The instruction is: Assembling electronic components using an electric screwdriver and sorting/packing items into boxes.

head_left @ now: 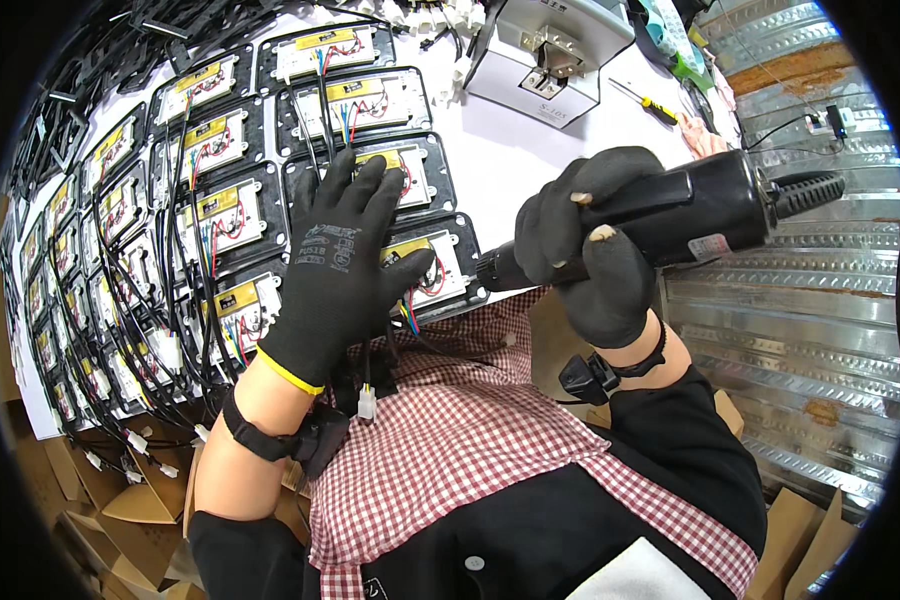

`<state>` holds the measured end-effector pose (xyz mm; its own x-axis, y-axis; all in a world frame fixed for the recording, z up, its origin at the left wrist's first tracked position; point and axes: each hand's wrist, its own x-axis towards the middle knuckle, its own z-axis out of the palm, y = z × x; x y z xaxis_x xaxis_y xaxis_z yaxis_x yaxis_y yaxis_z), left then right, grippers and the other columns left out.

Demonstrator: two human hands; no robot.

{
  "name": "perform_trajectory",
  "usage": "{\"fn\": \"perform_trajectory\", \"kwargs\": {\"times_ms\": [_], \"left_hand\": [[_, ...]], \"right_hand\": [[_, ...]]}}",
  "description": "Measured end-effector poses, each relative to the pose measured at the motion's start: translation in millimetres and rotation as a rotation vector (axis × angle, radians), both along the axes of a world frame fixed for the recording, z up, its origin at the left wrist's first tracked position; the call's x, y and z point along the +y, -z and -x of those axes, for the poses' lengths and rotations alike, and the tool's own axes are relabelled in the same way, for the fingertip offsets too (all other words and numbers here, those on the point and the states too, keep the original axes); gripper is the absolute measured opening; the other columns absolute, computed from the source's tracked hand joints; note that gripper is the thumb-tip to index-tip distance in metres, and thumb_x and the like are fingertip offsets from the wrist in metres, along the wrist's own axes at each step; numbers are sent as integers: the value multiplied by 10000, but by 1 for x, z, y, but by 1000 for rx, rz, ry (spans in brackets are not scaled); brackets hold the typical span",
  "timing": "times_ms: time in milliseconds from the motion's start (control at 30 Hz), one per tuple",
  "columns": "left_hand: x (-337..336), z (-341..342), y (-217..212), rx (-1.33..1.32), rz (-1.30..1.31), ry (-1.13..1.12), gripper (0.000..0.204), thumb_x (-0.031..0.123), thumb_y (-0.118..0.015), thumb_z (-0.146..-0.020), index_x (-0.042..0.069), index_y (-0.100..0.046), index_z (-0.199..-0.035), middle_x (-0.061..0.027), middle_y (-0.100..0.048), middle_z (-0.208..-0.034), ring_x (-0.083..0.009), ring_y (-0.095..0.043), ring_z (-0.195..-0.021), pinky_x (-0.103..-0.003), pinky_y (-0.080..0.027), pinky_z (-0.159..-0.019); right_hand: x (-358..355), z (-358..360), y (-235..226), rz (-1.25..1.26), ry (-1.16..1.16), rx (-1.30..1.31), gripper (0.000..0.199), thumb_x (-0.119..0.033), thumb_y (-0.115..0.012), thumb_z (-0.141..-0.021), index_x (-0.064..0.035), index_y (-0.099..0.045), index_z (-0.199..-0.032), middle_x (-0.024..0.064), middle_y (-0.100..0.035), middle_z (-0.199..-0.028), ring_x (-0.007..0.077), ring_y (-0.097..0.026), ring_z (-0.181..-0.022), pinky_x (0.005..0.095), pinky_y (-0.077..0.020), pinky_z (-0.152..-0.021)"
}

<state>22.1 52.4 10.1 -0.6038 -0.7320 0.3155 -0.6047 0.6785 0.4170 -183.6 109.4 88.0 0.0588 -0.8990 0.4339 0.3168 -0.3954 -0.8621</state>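
My right hand (605, 270), in a black glove with two worn fingertips, is wrapped round a black electric screwdriver (715, 205). The tool lies nearly level, its narrow nose pointing left at the edge of the nearest black housing (470, 268). Whether its tip touches a screw cannot be seen. Over this housing and the one behind it (440, 170), my gloved left hand (342, 250) lies with fingers stretched and thumb apart, holding nothing. It partly hides both housings. Each contains a silvery module with a yellow label and thin coloured wires.
Several rows of similar housings (210, 140) with black cables cover the table's left. A grey metal box (535, 70) stands at the back, with a yellow-handled screwdriver (658, 110) to its right. Black strips (70, 60) are heaped far left; cardboard boxes (120, 530) lie below.
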Motion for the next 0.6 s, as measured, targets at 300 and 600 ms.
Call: {"fn": "perform_trajectory", "kwargs": {"times_ms": [300,600], "left_hand": [[-3,0,1,1,21,6,682,394,-694,-782,46,-490,-1332,-194,-495,-1355,-400,-366,-1336,-566,-213,-1115],[0,2,-6,-23,10,7,704,352,-725,-770,32,-474,-1345,-196,-478,-1374,-422,-363,-1328,-578,-220,-1106]], "right_hand": [[-1,-1,-1,71,-38,287,270,-166,-690,-879,-73,-437,-880,43,-493,-614,146,-479,-470,278,-412,-426],[-22,22,-16,39,-67,29,317,-273,-611,-918,29,-528,-967,139,-592,-722,234,-603,-613,378,-503,-562]]}}
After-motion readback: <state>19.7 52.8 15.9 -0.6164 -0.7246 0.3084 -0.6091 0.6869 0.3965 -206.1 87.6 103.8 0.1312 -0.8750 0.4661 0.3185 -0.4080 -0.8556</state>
